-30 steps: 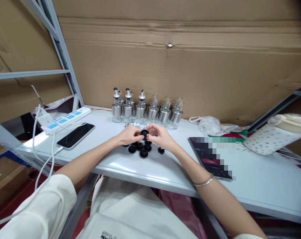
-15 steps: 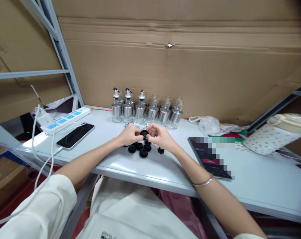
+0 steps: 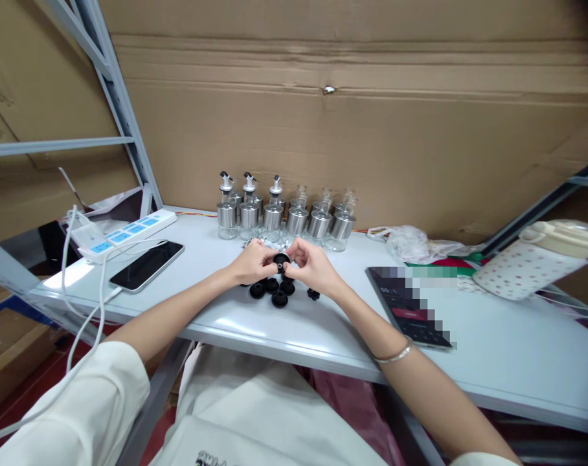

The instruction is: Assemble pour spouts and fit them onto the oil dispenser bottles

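The left hand (image 3: 252, 261) and the right hand (image 3: 312, 263) are meeting over the white table (image 3: 323, 336), and both are pinching one black round cap (image 3: 280, 259) between fingertips and thumbs, the left closing on its near-left rim and the right on its right side, so that the cap is being held just above the table rather than resting on it. What the fingers are fitting into the cap is too small to tell. Judging from this hold, the step is going best if the left hand is keeping the cap level and steady while the right is doing the fine work, with pressure applied squarely so the small part is not tilting or slipping out. Just in front of the held cap, nearer the person, a cluster of loose black caps (image 3: 272, 291) is lying on the table, and one smaller black piece (image 3: 313, 294) is sitting a little to their right. Behind the held cap, a row of glass dispenser bottles (image 3: 284, 215) with steel collars is standing against the cardboard wall (image 3: 352, 123). Well to the left of the cap are a phone (image 3: 147, 265) and a power strip (image 3: 129, 233); well to its right lies a dark booklet (image 3: 410, 314).
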A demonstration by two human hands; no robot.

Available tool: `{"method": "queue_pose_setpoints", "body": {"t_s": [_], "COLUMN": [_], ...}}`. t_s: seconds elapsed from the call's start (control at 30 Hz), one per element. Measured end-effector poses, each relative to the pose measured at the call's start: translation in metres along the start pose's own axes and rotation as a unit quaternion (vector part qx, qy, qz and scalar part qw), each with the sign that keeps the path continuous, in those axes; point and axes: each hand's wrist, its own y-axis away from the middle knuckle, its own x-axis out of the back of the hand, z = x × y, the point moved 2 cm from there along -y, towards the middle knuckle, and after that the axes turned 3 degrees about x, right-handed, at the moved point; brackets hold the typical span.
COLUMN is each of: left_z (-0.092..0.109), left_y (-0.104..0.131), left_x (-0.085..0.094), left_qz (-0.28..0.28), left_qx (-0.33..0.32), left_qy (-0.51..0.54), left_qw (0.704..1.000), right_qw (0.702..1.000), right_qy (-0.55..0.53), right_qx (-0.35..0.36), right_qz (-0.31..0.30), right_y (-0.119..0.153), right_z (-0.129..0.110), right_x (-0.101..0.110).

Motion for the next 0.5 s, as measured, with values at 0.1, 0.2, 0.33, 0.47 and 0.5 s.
{"method": "queue_pose_setpoints", "body": {"t_s": [0.1,0.2,0.33,0.47,0.5], "left_z": [0.002,0.002,0.0,0.0,0.001], "left_y": [0.0,0.0,0.0,0.001,0.001], "left_x": [0.001,0.001,-0.001,-0.001,-0.001], "left_qz": [0.023,0.054,0.084,0.092,0.093], "left_qx": [-0.006,-0.012,-0.023,-0.038,-0.042], "left_qy": [0.02,0.048,0.064,0.056,0.051], "left_qw": [1.0,0.997,0.994,0.993,0.993], "right_qw": [1.0,0.999,0.998,0.999,1.0], "right_qy": [-0.018,-0.043,-0.05,-0.03,-0.025], "right_qx": [0.003,0.005,0.01,0.01,0.009], "right_qz": [0.02,0.03,0.019,0.011,0.007], "right_y": [-0.003,-0.007,-0.009,-0.01,-0.01], "right_z": [0.005,0.012,0.015,0.013,0.013], "right_x": [0.009,0.017,0.02,0.023,0.025]}}
